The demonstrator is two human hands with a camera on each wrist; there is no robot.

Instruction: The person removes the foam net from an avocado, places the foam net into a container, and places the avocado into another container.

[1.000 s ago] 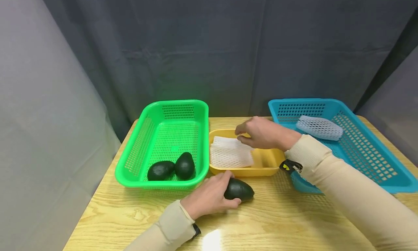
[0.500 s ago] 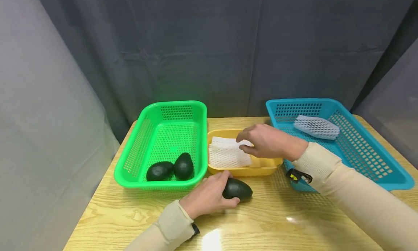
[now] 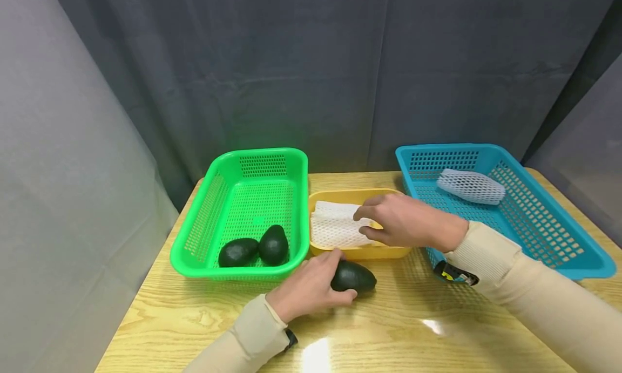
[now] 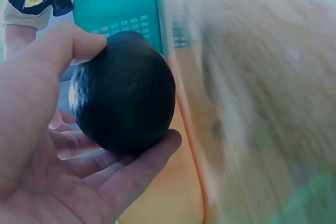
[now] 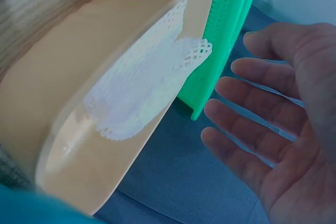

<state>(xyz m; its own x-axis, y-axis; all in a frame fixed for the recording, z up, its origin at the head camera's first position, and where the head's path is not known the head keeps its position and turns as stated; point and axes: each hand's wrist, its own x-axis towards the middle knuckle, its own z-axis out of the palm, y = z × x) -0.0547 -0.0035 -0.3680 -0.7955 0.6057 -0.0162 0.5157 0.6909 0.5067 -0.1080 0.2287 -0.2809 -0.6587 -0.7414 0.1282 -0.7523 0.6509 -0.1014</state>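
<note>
My left hand (image 3: 313,286) grips a dark green avocado (image 3: 353,277) low over the wooden table, in front of the yellow tray. In the left wrist view the thumb lies on one side of the avocado (image 4: 123,95) and the fingers curl under the other. My right hand (image 3: 405,220) hovers over the right part of the yellow tray (image 3: 359,252), fingers loosely bent. The right wrist view shows the right hand (image 5: 278,114) with its fingers spread and holding nothing, apart from the white foam net sleeves (image 5: 142,77). These sleeves (image 3: 337,230) lie flat in the tray's left part.
A green basket (image 3: 177,254) at the left holds two avocados (image 3: 274,246). The blue basket (image 3: 590,270) at the right holds one white foam net with something inside (image 3: 471,187). Both baskets flank the yellow tray closely. A grey curtain (image 3: 301,81) hangs behind the table.
My right hand has shifted slightly right and toward me over the yellow tray. The left hand keeps its grip on the avocado in nearly the same place.
</note>
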